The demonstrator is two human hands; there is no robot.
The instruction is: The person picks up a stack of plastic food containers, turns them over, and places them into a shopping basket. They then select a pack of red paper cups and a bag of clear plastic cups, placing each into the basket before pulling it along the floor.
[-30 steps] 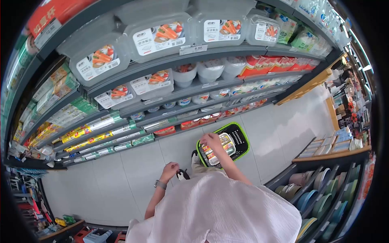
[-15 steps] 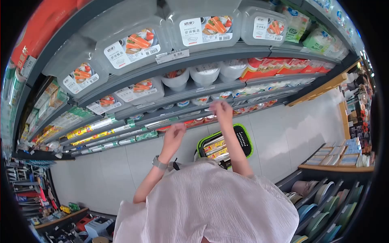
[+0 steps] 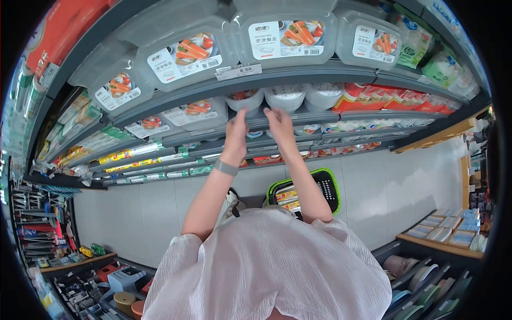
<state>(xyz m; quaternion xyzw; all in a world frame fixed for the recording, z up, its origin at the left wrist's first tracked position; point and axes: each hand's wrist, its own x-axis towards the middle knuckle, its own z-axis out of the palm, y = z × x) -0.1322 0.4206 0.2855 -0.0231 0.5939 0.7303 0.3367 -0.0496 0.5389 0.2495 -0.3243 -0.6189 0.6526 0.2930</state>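
Note:
My left hand (image 3: 236, 132) reaches to the shelf edge just below a round white tub (image 3: 245, 102) with a food picture on its lid. Its fingers are apart and hold nothing I can see. Beside it, my right hand (image 3: 280, 126) is stretched toward a stack of white round containers (image 3: 285, 99) in clear wrap, also with nothing in it. Whether any fingertip touches the tubs is hard to tell. A further stack of white containers (image 3: 323, 97) stands to the right.
Large clear packing boxes (image 3: 286, 40) line the upper shelf above a price tag (image 3: 239, 72). Red packages (image 3: 392, 97) sit to the right on the tubs' shelf. On the floor stands a black basket with a green rim (image 3: 337, 193), with yellow-labelled rolls (image 3: 288, 198) inside.
Both hands have moved forward to the shelf with the tubs and closer together. My fingers have stretched out from a more curled pose. The view has shifted slightly.

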